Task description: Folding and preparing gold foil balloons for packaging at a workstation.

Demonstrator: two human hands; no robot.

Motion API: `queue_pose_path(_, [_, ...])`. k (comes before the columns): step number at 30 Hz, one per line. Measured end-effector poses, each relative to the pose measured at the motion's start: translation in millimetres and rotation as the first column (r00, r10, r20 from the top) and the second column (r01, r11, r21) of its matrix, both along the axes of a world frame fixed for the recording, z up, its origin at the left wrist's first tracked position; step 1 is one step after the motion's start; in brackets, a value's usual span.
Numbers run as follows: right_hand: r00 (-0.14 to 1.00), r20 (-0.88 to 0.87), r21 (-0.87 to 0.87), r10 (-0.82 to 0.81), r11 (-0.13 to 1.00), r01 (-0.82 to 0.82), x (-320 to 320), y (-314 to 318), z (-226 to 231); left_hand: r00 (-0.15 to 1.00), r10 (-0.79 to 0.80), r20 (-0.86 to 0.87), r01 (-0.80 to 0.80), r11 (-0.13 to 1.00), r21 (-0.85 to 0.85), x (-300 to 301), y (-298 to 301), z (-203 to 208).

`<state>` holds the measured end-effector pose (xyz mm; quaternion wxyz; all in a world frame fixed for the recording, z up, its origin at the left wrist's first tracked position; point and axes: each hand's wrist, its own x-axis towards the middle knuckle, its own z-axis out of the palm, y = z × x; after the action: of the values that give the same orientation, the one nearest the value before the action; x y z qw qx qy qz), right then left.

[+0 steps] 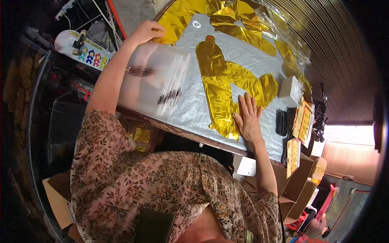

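Note:
A flat, uninflated gold foil balloon (216,89) lies on the silver-covered table (184,109) in front of me. My right hand (249,119) rests on its lower right part, palm down with the fingers stretched out. At the table's far left, my left hand (146,33) has its fingers curled over the edge of another gold foil piece (172,26). Beneath my left forearm and beside it is a stack of clear plastic bags (156,77) with dark print. More gold foil balloons (233,26) lie along the far edge.
On the right of the table are a white box (288,92), a black object (281,122) and yellow-orange printed cards (302,121). Crumpled clear wrap (279,24) lies at the far right. Open cardboard boxes (298,186) stand below. A skateboard-like white board (85,48) is at left.

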<state>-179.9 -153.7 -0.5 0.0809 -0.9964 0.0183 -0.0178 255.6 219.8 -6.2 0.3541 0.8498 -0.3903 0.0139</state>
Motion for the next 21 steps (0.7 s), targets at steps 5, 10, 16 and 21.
queue_pose_path(5, [0.999, 0.009, 0.071, -0.037, 0.997, 0.037, 18, -2, 16, 0.996, -0.037, -0.079, 0.026, 0.990, -0.138, 9, -2, -19])
queue_pose_path(10, [1.000, 0.004, 0.175, 0.017, 0.984, -0.018, 74, 6, 37, 0.981, -0.011, -0.193, 0.010, 1.000, -0.010, 18, -4, -18])
queue_pose_path(16, [0.978, 0.097, 0.254, 0.182, 0.946, -0.201, 153, 32, 31, 0.981, 0.032, -0.192, -0.035, 0.999, -0.010, 21, -16, -20])
queue_pose_path(21, [0.900, 0.231, 0.210, 0.370, 0.884, -0.417, 227, 56, 27, 0.983, 0.098, -0.157, -0.101, 0.995, -0.013, 33, -12, -29])
